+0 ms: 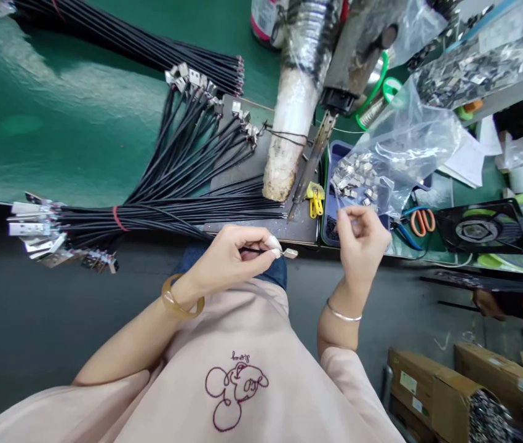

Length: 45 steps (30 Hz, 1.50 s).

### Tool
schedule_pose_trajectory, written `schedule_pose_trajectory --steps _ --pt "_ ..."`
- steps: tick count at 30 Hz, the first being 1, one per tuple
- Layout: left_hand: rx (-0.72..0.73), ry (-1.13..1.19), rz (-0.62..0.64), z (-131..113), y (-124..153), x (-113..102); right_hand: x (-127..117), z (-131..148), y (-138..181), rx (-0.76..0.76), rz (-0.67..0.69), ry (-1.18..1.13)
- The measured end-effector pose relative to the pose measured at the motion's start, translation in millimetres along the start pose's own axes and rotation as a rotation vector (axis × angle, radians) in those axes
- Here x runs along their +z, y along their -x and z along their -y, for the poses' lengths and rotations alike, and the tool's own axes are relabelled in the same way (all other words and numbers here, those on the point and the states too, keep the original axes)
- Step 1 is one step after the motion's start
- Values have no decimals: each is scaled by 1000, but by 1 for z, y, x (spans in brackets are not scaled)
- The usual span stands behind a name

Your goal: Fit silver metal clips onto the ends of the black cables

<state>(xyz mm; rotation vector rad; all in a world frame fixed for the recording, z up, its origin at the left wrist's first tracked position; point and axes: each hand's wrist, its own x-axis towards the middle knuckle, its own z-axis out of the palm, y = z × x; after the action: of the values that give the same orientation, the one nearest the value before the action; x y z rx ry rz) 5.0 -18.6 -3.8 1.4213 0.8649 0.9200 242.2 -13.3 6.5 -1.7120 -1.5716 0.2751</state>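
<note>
My left hand (234, 252) pinches a black cable near its end, with a white cover on a fingertip. A small metal connector (291, 253) sticks out past those fingers. My right hand (362, 240) is closed at the front edge of a blue tray (330, 161), thumb and fingers together. Whatever they hold, if anything, is too small to make out. Loose metal connector shells (356, 175) fill part of the tray, partly under a clear plastic bag (404, 147). Left of my hands lies a bundle of black cables (173, 210), tied with a red band (117, 218).
A wrapped duct (289, 117) and a metal-tipped tool (313, 160) reach down over the metal plate. More cables (192, 135) fan out behind. A yellow clip (315, 204), orange-handled pliers (422, 221) and a black fan (478, 229) lie along the bench. Cardboard boxes (421, 387) stand below right.
</note>
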Motion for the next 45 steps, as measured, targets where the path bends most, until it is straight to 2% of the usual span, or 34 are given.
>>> schedule_pose_trajectory --steps 2,4,7,11,13,16,18,20,23,26,31,39,45 --pt "-29 43 13 2 -2 -2 0 -13 -22 -55 65 209" --pt "-40 59 19 5 -5 -3 3 -23 -40 -83 168 303" --pt "-39 24 60 5 -7 -4 8 -28 -55 -91 279 315" --pt "-19 -85 69 2 -7 -4 6 -27 -53 -63 365 302" --pt "-8 -124 17 2 -7 -1 2 -25 -45 -45 346 286" --pt "2 -140 -85 3 -7 6 -2 -16 -25 4 168 171" --pt "6 -132 -159 4 -7 11 -2 -6 -8 61 13 -20" --pt "9 -131 -219 5 -7 15 -1 7 9 102 -33 -246" --pt "19 -182 -266 5 -7 18 7 25 30 117 99 -424" --pt "39 -249 -290 5 -6 20 18 33 41 118 223 -433" --pt "71 -288 -301 6 -5 22 32 35 44 89 207 -406" --pt "91 -308 -289 5 -5 22 33 36 44 29 211 -299" --pt "136 -325 -253 5 -3 20 38 40 46 -98 144 -201"
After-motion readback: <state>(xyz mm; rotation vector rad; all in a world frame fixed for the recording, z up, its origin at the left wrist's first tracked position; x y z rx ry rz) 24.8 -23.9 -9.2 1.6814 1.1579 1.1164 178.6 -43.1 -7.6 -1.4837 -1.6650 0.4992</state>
